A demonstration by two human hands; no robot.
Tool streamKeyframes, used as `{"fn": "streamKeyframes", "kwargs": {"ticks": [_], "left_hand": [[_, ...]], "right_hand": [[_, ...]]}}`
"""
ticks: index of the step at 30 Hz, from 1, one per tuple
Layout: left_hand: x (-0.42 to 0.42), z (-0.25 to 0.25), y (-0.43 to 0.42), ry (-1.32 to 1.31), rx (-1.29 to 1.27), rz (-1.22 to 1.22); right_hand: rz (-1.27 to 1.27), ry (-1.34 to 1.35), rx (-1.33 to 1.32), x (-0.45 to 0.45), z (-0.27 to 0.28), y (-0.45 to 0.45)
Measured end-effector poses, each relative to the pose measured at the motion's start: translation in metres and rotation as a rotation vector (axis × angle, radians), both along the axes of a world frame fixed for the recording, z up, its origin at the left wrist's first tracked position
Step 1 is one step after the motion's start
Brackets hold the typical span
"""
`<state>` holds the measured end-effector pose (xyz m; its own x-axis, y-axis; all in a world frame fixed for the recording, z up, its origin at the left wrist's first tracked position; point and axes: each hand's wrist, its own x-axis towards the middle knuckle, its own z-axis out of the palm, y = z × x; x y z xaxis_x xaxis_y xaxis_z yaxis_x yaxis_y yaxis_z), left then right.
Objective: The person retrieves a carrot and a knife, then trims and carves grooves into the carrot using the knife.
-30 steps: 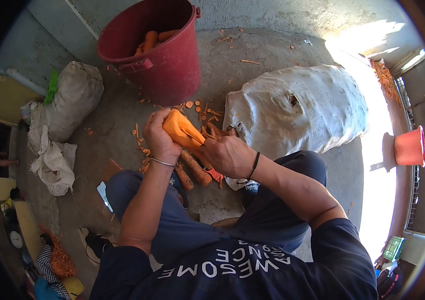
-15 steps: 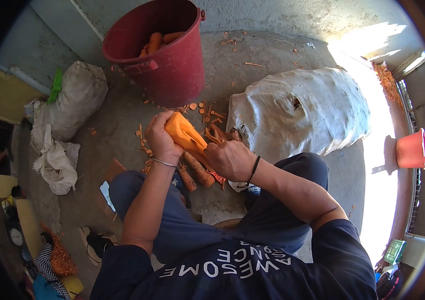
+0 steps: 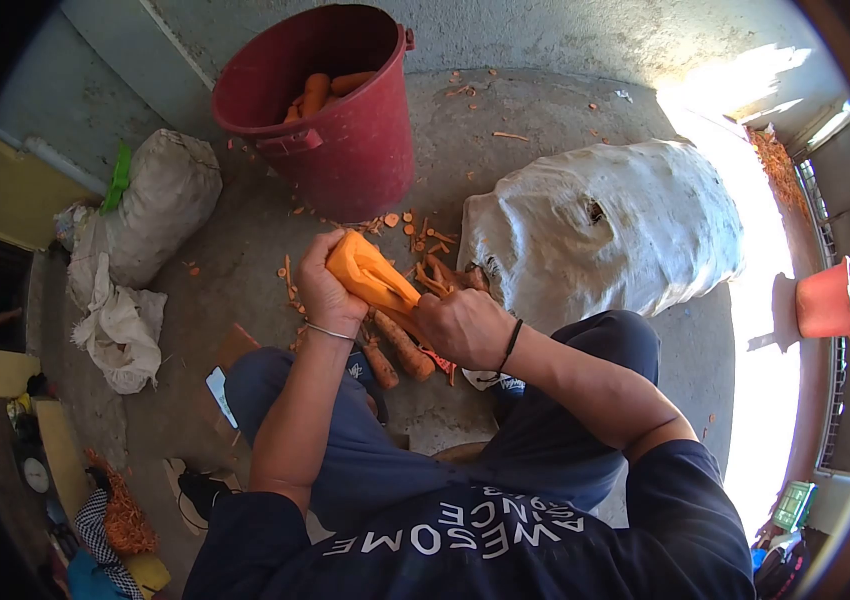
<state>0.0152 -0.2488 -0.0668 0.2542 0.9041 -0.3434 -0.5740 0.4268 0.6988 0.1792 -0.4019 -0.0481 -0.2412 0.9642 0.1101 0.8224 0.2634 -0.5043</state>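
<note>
A large peeled carrot (image 3: 365, 272), bright orange with long grooves, slants across the space between my hands. My left hand (image 3: 329, 288) is closed around its thick upper end. At its lower end my right hand (image 3: 467, 330) is closed in a fist with the knuckles up; whatever it grips is hidden under the fingers. Below the hands, unpeeled carrots (image 3: 407, 350) lie on the floor between my feet. A red-orange piece (image 3: 439, 362) partly shows beneath my right hand, too small to name. More carrots (image 3: 457, 277) lie at the sack's mouth.
A dark red bucket (image 3: 345, 165) with carrots inside stands ahead. To the right lies a big white sack (image 3: 615, 225); another sack (image 3: 160, 215) leans at left. Carrot slices and peelings (image 3: 407, 222) litter the concrete floor. A smaller red bucket (image 3: 825, 298) is at far right.
The whole view has shifted slightly, so the bucket and sacks sit a little lower and to the right. Both hands stay at the carrot, with its grooved side turned slightly differently.
</note>
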Motion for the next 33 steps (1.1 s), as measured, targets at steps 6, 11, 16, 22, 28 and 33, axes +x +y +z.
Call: {"fn": "streamKeyframes", "kwargs": {"ticks": [6,11,16,22,28,33], "left_hand": [[0.000,0.003,-0.001,-0.003,-0.011,-0.009],[0.001,0.007,-0.002,-0.017,-0.024,-0.018],[0.000,0.003,0.000,-0.023,-0.039,-0.030],[-0.002,-0.002,0.002,0.018,0.034,-0.004],[0.000,-0.006,0.005,-0.002,0.036,0.004],[-0.001,-0.011,0.016,0.018,0.034,0.025]], "right_hand": [[0.007,-0.003,0.007,0.000,-0.007,-0.001],[-0.011,0.016,0.020,0.000,-0.005,-0.003],[-0.021,0.028,0.010,-0.001,-0.002,-0.004],[0.010,-0.027,-0.073,0.002,0.001,-0.005],[0.012,0.001,-0.146,0.009,0.013,-0.003],[0.113,0.189,0.011,0.029,0.025,0.003]]}}
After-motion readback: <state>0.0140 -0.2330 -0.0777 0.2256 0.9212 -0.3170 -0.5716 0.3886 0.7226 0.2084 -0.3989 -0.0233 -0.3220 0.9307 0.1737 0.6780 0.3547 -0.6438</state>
